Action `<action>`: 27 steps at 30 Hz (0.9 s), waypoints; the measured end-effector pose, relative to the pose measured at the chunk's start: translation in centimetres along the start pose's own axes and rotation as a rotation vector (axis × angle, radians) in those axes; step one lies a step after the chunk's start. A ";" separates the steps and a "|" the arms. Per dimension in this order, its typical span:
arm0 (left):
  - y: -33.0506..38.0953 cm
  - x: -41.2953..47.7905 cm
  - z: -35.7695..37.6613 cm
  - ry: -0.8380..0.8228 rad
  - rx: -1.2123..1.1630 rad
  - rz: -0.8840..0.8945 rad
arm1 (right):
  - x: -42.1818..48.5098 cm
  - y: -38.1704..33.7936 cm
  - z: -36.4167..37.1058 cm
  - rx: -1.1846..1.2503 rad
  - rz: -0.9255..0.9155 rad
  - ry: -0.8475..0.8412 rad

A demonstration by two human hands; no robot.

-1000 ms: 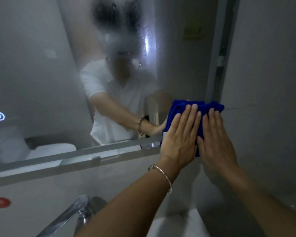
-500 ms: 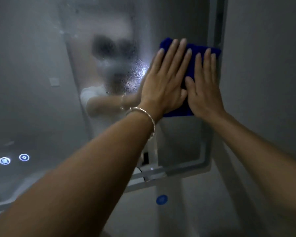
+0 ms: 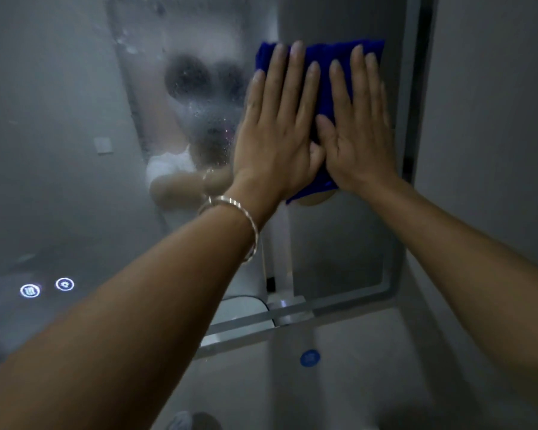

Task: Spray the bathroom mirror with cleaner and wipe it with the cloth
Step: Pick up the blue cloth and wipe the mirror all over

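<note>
A folded blue cloth (image 3: 325, 72) lies flat against the bathroom mirror (image 3: 75, 150) near its upper right edge. My left hand (image 3: 277, 131), a silver bangle on its wrist, presses on the cloth's left part with straight fingers. Beside it, my right hand (image 3: 359, 128) presses flat on the cloth's right part. Both thumbs meet in the middle. The glass to the left of the cloth is misted and dotted with droplets; the strip below the cloth looks clearer. No spray bottle is in view.
Two lit round touch icons (image 3: 47, 287) glow low on the mirror's left. The mirror's frame (image 3: 398, 212) runs down the right side next to a grey wall (image 3: 494, 119). A blue round sticker (image 3: 310, 357) sits on the panel below the mirror.
Both hands have slid the cloth up the mirror from near its bottom edge to the upper right. Over the last half second they have barely moved.
</note>
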State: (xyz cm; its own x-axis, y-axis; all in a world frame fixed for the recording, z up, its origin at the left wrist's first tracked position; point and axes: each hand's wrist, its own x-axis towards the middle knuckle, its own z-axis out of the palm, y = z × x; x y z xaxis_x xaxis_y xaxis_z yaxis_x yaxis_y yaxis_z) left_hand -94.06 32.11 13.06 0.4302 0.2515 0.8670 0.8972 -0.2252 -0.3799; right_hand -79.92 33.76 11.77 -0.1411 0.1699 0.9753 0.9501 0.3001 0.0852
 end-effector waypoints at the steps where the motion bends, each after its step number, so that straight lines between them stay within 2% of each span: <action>1: 0.3 -1.3 0.4 -0.001 -0.004 0.000 | -1.2 -0.2 0.3 -0.001 -0.001 -0.008; 11: 4.4 -20.0 5.1 -0.157 -0.095 0.056 | -19.7 -5.2 3.6 0.016 -0.035 -0.112; 15: 5.1 -24.0 5.8 -0.170 -0.122 0.058 | -23.6 -7.0 4.1 -0.019 0.003 -0.191; 22: 2.9 -22.4 5.3 -0.197 -0.074 0.131 | -21.2 -8.7 2.9 -0.039 0.089 -0.266; 27: -2.5 -11.8 2.2 -0.045 -0.007 0.047 | -8.8 -8.5 2.1 -0.052 0.081 -0.209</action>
State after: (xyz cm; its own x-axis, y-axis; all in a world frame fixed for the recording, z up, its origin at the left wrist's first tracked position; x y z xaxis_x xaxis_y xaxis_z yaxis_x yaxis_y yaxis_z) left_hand -101.13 31.78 3.05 0.4759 0.2829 0.8328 0.8753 -0.2444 -0.4172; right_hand -87.30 31.68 2.03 -0.1132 0.3839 0.9164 0.9729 0.2299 0.0239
